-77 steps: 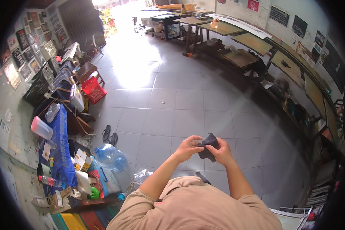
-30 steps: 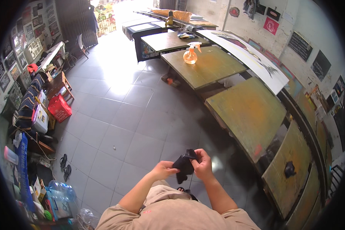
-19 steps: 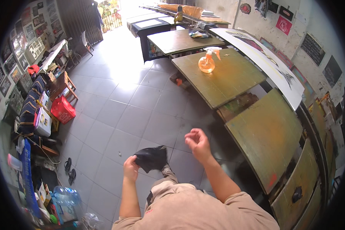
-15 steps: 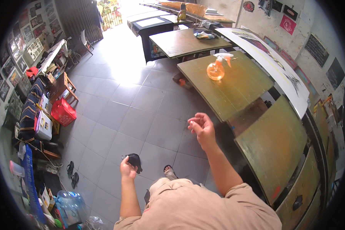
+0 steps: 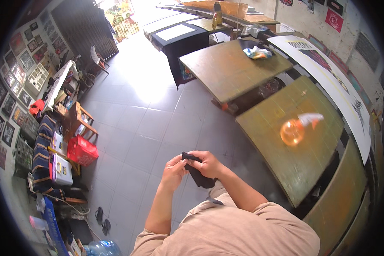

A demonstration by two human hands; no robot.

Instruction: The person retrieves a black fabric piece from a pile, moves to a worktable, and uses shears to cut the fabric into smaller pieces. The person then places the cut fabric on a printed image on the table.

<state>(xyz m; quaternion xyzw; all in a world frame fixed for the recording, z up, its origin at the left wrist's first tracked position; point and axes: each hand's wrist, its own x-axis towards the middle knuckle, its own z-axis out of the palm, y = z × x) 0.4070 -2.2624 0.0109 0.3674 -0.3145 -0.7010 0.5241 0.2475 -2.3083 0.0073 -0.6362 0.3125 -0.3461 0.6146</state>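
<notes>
In front of my body, a limp black cloth item (image 5: 198,176) hangs from both hands; whether it is a glove or another small piece cannot be made out. My left hand (image 5: 173,173) pinches its upper left edge between thumb and fingers. From the right, my right hand (image 5: 207,164) closes over the same upper edge, its fingers close to those of the left. Away from both hands, a round spray bottle (image 5: 292,132) with orange liquid and a white-and-orange head stands on a greenish board table.
Board tables (image 5: 281,170) line my right side. Behind them runs a long white printed sheet (image 5: 328,81). A crumpled colourful cloth (image 5: 257,52) lies on the farther board. On the left are a red bag (image 5: 82,150), a wooden stool (image 5: 79,121) and sandals (image 5: 102,220) on the tiled floor.
My right hand, earlier raised and apart, has come down to the black cloth. My left hand has brought the cloth up and rightward. The view has shifted, so the bottle appears lower and farther right.
</notes>
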